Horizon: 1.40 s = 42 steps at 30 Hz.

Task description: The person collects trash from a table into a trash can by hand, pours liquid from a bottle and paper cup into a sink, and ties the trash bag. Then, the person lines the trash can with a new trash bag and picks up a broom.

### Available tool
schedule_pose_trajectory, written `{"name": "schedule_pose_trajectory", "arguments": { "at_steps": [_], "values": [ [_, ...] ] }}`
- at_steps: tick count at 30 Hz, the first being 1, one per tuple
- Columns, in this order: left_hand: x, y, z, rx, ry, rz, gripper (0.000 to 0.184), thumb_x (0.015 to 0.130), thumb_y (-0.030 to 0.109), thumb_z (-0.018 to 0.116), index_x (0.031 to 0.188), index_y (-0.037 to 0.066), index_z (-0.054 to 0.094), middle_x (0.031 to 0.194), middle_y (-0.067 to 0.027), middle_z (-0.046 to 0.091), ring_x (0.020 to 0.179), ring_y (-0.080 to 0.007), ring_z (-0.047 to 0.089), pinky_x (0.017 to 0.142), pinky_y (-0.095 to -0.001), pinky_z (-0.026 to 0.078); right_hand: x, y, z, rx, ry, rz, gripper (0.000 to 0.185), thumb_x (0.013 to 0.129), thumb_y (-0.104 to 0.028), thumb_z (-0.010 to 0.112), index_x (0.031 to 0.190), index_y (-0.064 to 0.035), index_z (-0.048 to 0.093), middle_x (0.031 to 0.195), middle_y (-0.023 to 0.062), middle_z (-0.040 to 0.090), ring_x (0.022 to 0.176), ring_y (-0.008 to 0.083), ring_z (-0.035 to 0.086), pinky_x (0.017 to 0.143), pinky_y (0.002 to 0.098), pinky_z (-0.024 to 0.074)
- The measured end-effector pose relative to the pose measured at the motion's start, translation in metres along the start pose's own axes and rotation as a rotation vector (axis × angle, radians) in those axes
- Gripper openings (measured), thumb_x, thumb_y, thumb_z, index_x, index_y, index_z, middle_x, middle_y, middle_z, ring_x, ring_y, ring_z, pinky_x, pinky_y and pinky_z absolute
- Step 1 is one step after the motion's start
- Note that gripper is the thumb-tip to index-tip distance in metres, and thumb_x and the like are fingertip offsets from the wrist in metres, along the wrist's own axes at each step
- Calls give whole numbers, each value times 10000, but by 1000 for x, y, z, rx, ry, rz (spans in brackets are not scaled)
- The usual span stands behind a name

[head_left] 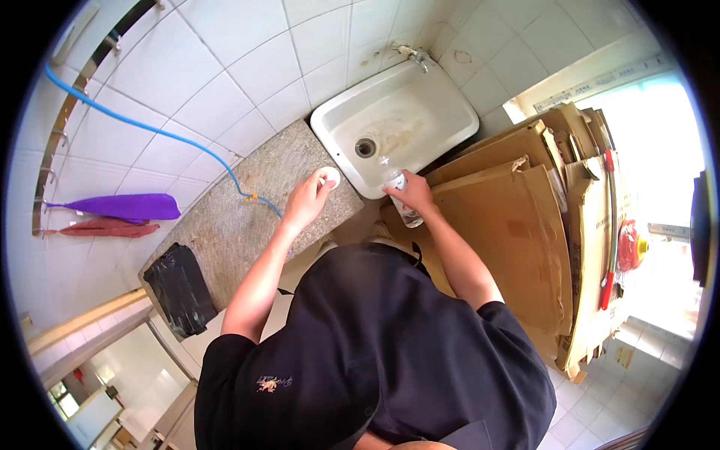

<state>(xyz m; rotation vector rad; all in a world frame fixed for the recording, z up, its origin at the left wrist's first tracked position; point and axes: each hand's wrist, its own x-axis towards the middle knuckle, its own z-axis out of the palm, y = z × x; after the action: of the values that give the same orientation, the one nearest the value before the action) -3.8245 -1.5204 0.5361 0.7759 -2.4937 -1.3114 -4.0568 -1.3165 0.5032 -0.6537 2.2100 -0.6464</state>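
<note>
The right hand (411, 193) grips a clear plastic bottle with a white label (406, 204), beside the white rectangular ceramic sink (405, 97); the left hand (306, 199) pinches a small round white object (330, 177) above the grey speckled stone table (289, 161).

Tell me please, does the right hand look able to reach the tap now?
Likely yes, with some leaning: only the sink lies between the right hand and the tap, but this hand holds a bottle.
</note>
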Motion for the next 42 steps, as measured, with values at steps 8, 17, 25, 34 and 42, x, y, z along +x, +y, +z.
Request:
{"name": "schedule_pose_trajectory", "arguments": {
  "at_steps": [8, 17, 25, 34, 42],
  "values": [
    [-73, -43, -11, -48, 53, -242, 300, 1020, 323, 616, 1098, 33, 606, 804, -177, 696, 720, -326, 692, 657, -424, 508, 97, 46, 17, -427, -31, -46, 711, 687, -664, 788, 1049, -54, 747, 1010, 150, 761, 992, 305, 728, 872, 438, 573],
    [-127, -77, -4, -72, 190, -333, 288, 1000, 307, 653, 1077, 32, 615, 786, -157, 689, 683, -290, 675, 648, -397, 520, 132, 11, 11, -689, -157, 109, 753, 647, -664, 806, 1080, -50, 763, 1116, 138, 749, 1035, 297, 727, 861, 422, 587],
    [-140, -74, -3, -82, 216, -364, 286, 997, 306, 660, 1085, 38, 614, 769, -133, 672, 654, -270, 654, 633, -391, 510, 145, -7, -1, -816, -198, 116, 774, 653, -649, 814, 1162, -71, 742, 1180, 127, 734, 1073, 278, 721, 872, 407, 589],
    [-142, -72, 1, -70, 209, -400, 305, 995, 327, 658, 1081, 36, 623, 765, -139, 673, 657, -284, 660, 629, -398, 511, 149, -11, -8, -832, -191, 97, 822, 622, -665, 817, 1178, -67, 729, 1198, 134, 726, 1063, 281, 722, 869, 410, 591],
    [-139, -68, -1, -67, 198, -409, 318, 996, 333, 655, 1094, 32, 625, 811, -155, 701, 695, -304, 689, 644, -413, 521, 152, -11, -12, -836, -182, 105, 871, 594, -703, 812, 1174, -59, 724, 1187, 140, 729, 1046, 289, 726, 862, 417, 590]
  ]
}}
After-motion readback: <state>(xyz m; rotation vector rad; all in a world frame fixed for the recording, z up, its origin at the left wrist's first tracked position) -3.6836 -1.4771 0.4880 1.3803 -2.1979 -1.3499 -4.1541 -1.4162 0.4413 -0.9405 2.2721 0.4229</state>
